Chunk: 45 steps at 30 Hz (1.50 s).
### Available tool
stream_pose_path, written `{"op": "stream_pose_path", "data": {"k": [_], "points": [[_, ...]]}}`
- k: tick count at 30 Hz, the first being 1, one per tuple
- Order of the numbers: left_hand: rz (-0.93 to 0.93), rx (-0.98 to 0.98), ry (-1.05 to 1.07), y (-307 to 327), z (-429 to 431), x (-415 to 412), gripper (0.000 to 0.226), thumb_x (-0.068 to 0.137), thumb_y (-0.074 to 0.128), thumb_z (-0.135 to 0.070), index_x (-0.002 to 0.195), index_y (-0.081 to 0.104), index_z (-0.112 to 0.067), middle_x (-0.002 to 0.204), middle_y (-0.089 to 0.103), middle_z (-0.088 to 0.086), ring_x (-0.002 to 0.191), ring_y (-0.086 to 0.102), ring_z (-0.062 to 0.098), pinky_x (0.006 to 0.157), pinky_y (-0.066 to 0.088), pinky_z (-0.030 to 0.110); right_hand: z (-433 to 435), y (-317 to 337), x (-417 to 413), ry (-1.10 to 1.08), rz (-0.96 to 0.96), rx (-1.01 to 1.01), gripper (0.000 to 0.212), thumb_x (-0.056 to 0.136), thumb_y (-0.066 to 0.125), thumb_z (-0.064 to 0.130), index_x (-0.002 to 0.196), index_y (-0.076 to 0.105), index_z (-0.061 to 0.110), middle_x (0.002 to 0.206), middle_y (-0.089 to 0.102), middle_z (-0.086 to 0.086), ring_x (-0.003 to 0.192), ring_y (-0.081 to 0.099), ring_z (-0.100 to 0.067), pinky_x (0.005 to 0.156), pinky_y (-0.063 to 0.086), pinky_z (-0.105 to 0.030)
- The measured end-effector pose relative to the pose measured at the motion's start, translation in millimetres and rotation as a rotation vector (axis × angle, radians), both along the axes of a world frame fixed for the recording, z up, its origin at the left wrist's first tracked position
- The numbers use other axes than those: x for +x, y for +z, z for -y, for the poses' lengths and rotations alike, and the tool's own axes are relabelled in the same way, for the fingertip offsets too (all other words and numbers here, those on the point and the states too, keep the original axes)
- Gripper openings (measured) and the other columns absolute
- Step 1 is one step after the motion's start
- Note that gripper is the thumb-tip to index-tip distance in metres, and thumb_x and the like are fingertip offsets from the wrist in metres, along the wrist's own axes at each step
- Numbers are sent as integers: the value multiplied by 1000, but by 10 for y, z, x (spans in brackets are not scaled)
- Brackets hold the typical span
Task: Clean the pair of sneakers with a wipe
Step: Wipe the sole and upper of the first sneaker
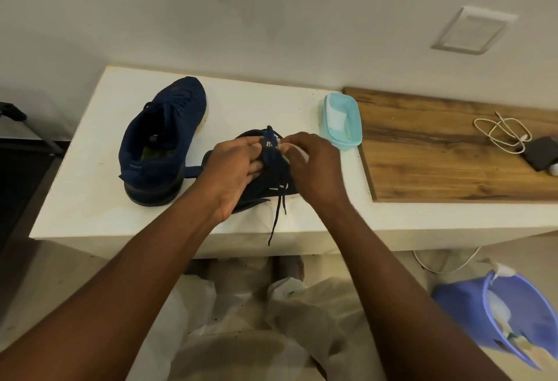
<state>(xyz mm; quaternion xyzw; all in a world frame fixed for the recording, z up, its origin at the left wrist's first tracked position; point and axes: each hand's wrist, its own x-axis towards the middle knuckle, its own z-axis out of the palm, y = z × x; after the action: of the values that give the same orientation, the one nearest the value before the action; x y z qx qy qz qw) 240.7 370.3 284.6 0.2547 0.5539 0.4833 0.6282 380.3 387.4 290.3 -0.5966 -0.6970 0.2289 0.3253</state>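
Mid front edge of worktop: left hand grips near shoe by its tongue, right hand pinches wipe against it, so wiping seems under way; next probably needs turning it, far shoe waiting back-left.

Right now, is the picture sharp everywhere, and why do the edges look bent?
Head view: the standing sneaker is sharp; the right hand pinching the wipe looks smeared; the purple bucket is blurred; the wide lens bows the counter edge; soft warm light, no glare.

Sneaker tongue label unreadable
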Motion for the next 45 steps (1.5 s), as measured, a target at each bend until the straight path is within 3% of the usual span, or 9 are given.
{"op": "stream_pose_path", "data": {"k": [4,7,10,13,17,22,28,39,45], "points": [[33,16,-20,11,-6,-26,26,105,51,-7,117,73,-10,112,78,12,106,75,24,98,58,35,127,60,-123,72,-291,-197,10,95,62,20,93,71,22,86,69,15,82,64,2,72,51,-9],[-26,12,-36,14,1,-25,30,106,47,-6,123,71,-15,117,76,11,110,73,24,104,56,40,59,102,105,-31,-707,-508,14,96,59,17,103,70,14,92,72,2,84,66,-10,75,56,-27],[-448,127,-230,84,84,-94,24,102,59,-18,111,65,-40,108,75,-6,103,72,14,95,58,34,43,69,326,-73,-860,-620,19,95,60,16,111,68,12,103,73,-7,98,69,-25,84,58,-42],[-814,225,-545,115,204,-85,55,93,73,-25,141,47,-33,122,69,-12,110,67,8,99,54,30,24,31,460,-121,-922,-658,14,91,66,19,104,72,17,103,74,-6,102,69,-27,87,57,-43],[-1082,261,-499,10,216,41,71,95,71,-19,156,33,-24,129,66,1,113,67,21,93,52,31,-2,15,533,-103,-866,-657,21,86,71,10,106,71,15,103,74,-5,102,69,-27,85,58,-39],[-905,346,-242,17,100,-7,35,95,69,-15,129,62,-25,95,65,-17,87,64,-1,80,53,20,4,36,526,-198,-481,-286,9,86,73,21,85,67,27,72,68,25,80,65,3,69,54,-13],[-617,264,-130,74,26,-27,31,93,76,-17,122,72,-25,104,78,-10,96,74,8,90,60,35,51,-79,229,-4,-57,131,15,86,67,8,97,73,18,91,67,7,85,60,-4,75,48,-16],[-269,18,-55,83,-61,-83,10,96,72,-17,97,81,-19,92,81,6,92,77,30,90,62,51,-5,94,126,-73,285,208,28,88,63,5,113,72,15,108,66,-4,102,59,-18,90,42,-20],[-315,66,-66,19,49,-48,13,97,69,-17,101,79,-23,91,81,1,91,77,23,91,62,50,199,41,23,215,486,7,39,77,73,7,112,69,24,106,61,4,100,53,-13,82,50,-25]]}}
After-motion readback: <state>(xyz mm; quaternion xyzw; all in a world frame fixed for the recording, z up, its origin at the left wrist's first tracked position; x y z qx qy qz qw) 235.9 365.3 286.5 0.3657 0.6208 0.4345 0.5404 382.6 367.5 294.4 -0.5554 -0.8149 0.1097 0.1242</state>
